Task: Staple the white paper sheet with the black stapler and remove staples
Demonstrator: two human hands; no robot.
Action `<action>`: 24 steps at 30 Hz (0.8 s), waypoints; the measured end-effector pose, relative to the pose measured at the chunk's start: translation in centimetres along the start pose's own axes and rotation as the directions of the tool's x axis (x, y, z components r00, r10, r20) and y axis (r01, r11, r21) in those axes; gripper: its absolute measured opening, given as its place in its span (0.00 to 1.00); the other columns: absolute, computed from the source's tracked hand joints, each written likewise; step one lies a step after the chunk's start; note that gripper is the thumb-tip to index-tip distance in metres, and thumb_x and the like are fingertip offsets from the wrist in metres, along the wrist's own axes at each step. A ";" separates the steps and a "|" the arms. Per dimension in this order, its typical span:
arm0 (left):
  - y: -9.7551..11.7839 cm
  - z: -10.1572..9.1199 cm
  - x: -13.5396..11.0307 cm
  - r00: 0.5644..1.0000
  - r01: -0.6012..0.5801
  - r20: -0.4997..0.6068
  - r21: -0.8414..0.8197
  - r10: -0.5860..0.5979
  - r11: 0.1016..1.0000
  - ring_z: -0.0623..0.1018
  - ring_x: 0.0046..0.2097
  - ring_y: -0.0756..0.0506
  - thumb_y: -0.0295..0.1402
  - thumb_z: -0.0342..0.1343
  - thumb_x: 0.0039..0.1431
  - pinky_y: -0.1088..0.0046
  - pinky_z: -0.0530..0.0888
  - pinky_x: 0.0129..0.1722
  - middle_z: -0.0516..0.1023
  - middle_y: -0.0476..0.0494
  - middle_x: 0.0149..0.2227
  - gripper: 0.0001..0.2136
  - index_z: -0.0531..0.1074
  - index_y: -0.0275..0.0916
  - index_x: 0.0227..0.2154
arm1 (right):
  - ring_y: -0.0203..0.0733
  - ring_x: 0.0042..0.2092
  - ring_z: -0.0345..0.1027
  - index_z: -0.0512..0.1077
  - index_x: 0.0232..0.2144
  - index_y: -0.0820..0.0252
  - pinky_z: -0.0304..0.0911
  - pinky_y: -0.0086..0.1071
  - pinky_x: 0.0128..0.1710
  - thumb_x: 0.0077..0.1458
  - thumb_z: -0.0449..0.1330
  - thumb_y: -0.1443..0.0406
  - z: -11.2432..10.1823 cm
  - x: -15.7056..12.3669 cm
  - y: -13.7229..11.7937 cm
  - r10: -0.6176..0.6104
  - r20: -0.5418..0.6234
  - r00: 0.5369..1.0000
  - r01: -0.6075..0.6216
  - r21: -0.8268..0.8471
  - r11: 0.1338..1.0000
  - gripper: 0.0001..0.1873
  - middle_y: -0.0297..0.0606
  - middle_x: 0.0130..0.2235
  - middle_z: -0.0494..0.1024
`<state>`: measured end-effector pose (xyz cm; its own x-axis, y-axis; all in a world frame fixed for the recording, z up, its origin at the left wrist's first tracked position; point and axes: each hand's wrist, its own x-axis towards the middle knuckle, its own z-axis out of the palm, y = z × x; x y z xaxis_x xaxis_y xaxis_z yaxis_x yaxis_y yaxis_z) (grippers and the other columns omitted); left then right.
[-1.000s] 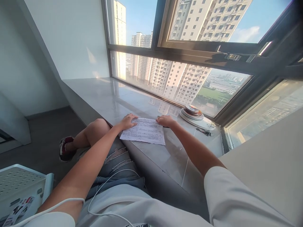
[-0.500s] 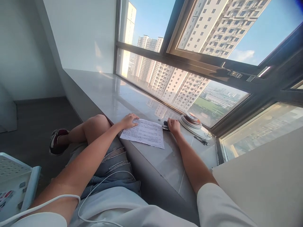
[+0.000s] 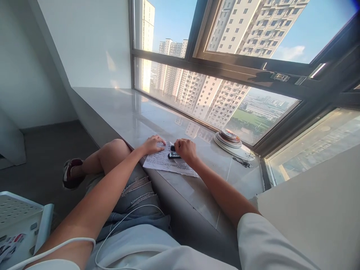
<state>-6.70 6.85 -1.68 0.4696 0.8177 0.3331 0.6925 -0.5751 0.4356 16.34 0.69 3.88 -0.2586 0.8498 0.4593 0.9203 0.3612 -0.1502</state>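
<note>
A printed sheet of paper [image 3: 161,160] lies on the grey tiled window ledge, its near edge by the ledge's rim. My left hand [image 3: 152,145] rests on the sheet's upper left part, fingers stretched out and apart from the thumb. My right hand [image 3: 186,149] is closed around a small black stapler [image 3: 173,155]. The stapler is over the paper, its front end pointing left toward my left hand. The hand hides its rear part and some of the sheet. Whether the stapler touches the paper, I cannot tell.
A stack of plates or round lids [image 3: 229,140] stands on the ledge [image 3: 112,107] by the window, with dark glasses or a cord [image 3: 242,162] beside it. A white cable [image 3: 98,247] crosses my lap. A white perforated cart [image 3: 22,210] stands at lower left.
My right hand has carried the stapler left, from beside the paper to over it. My left hand stays on the sheet, fingers slightly more spread. The view has shifted a little.
</note>
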 end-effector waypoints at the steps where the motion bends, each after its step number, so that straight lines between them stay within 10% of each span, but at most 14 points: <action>1: 0.0 0.0 0.0 1.000 -0.003 -0.002 0.002 0.003 1.000 0.74 0.56 0.37 0.44 0.62 0.57 0.57 0.67 0.62 0.76 0.43 0.53 0.15 0.80 0.49 0.47 | 0.43 0.33 0.68 0.76 0.26 0.59 0.46 0.34 0.31 0.68 0.48 0.61 -0.2 0.1 -0.1 0.003 0.011 1.000 -0.003 -0.002 1.000 0.23 0.45 0.33 0.79; 10: -0.3 0.3 0.0 1.000 0.007 -0.013 -0.032 -0.008 0.999 0.74 0.56 0.35 0.44 0.62 0.56 0.55 0.67 0.62 0.75 0.41 0.52 0.16 0.81 0.49 0.46 | 0.45 0.30 0.64 0.73 0.24 0.62 0.46 0.38 0.31 0.69 0.43 0.63 -6.7 2.5 5.3 0.229 -0.383 0.895 -0.267 -0.050 0.962 0.26 0.48 0.26 0.73; 18: -0.1 0.1 0.1 1.000 0.028 0.008 -0.025 -0.028 0.999 0.74 0.56 0.36 0.38 0.55 0.60 0.55 0.67 0.62 0.77 0.43 0.52 0.14 0.82 0.49 0.46 | 0.42 0.29 0.65 0.73 0.22 0.58 0.47 0.34 0.30 0.67 0.47 0.61 -0.6 -0.3 -0.5 0.076 -0.004 0.997 -0.076 0.032 0.997 0.24 0.44 0.28 0.76; 24: -0.3 0.4 0.5 0.998 0.058 -0.011 -0.044 -0.059 0.997 0.75 0.54 0.38 0.29 0.51 0.61 0.57 0.68 0.61 0.78 0.44 0.50 0.16 0.82 0.49 0.43 | 0.43 0.29 0.64 0.68 0.19 0.57 0.49 0.35 0.29 0.67 0.47 0.55 1.7 0.2 1.9 0.151 0.102 0.983 -0.165 0.139 0.976 0.26 0.41 0.24 0.74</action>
<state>-6.45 7.42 -2.00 0.4221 0.8498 0.3158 0.6939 -0.5270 0.4907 17.53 2.19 2.24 -0.1448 0.9294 0.3395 0.9003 0.2661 -0.3444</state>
